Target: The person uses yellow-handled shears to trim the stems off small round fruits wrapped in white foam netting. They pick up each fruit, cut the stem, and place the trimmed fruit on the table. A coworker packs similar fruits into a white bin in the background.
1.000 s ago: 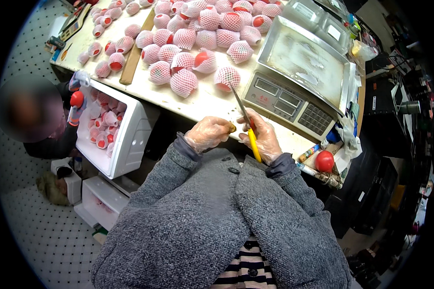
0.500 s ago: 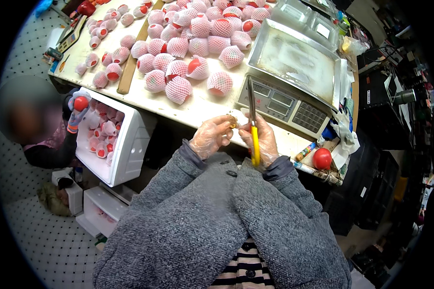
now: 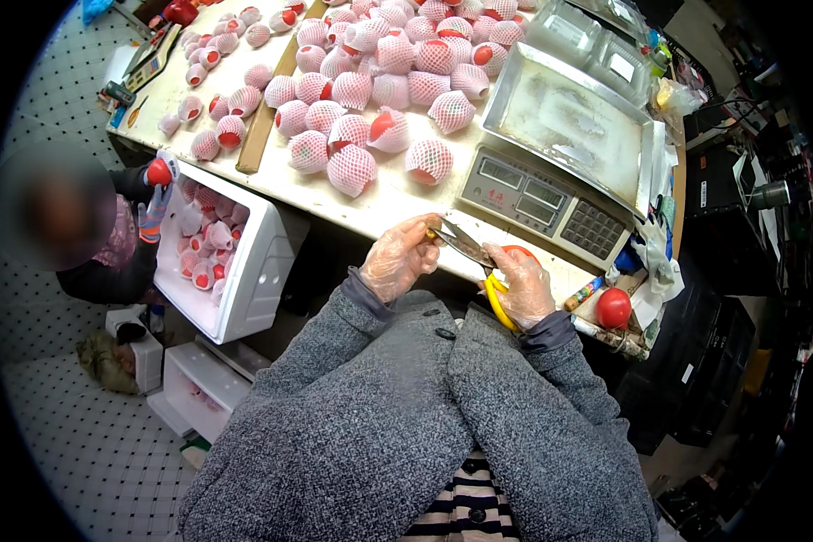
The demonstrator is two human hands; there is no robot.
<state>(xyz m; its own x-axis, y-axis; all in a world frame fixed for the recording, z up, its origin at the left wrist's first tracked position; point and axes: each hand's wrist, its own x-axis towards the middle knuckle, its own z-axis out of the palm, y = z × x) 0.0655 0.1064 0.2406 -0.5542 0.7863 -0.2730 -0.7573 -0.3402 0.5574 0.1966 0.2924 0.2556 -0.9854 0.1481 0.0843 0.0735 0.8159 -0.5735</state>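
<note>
My left hand, in a clear plastic glove, is closed in a pinch on a small golden-brown piece that I cannot make out closely. In my gloved right hand is a pair of scissors with yellow and red handles. Its blades are parted and point left, their tips right by the small piece at my left fingertips. Both hands are above the table's near edge, in front of a weighing scale with a metal tray. A red round fruit in a pink foam net lies just beyond my left hand.
Several net-wrapped fruits cover the table beyond a wooden strip. A bare red fruit sits at the right corner. To the left, another person's gloved hand is beside a white foam box of wrapped fruits.
The scissors have swung from upright beside my right hand to pointing left, blades parted, with tips at my left fingertips. My right hand has turned and shifted slightly right.
</note>
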